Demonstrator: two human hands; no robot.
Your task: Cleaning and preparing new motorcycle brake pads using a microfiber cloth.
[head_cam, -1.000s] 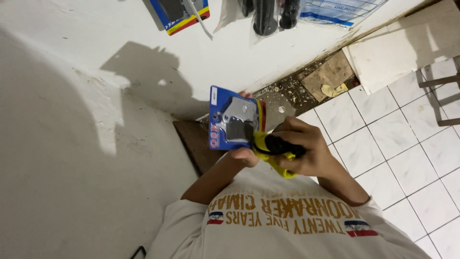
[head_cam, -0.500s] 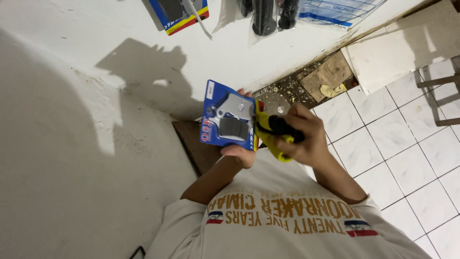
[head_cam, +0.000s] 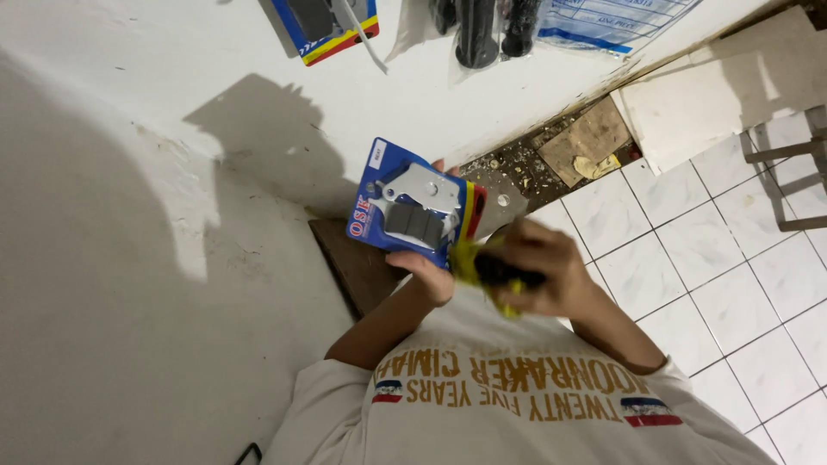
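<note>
Blue carded blister pack (head_cam: 413,207) with grey brake pads sits pinched at its near edge by the left hand (head_cam: 426,274), held up in front of the white wall (head_cam: 129,258). Right hand (head_cam: 543,271) is just beside it, fingers curled tight round a blurry yellow-and-black tool (head_cam: 491,271). More packs (head_cam: 327,21) hang at the far edge, with rubble (head_cam: 534,164) and white floor tiles (head_cam: 689,258) off right.

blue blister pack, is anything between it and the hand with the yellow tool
Nothing visible. The left hand grips the blue blister pack by its lower edge, and the right hand, closed around the yellow and black tool, sits right beside the pack's edge. The tool's tip is blurred.
</note>
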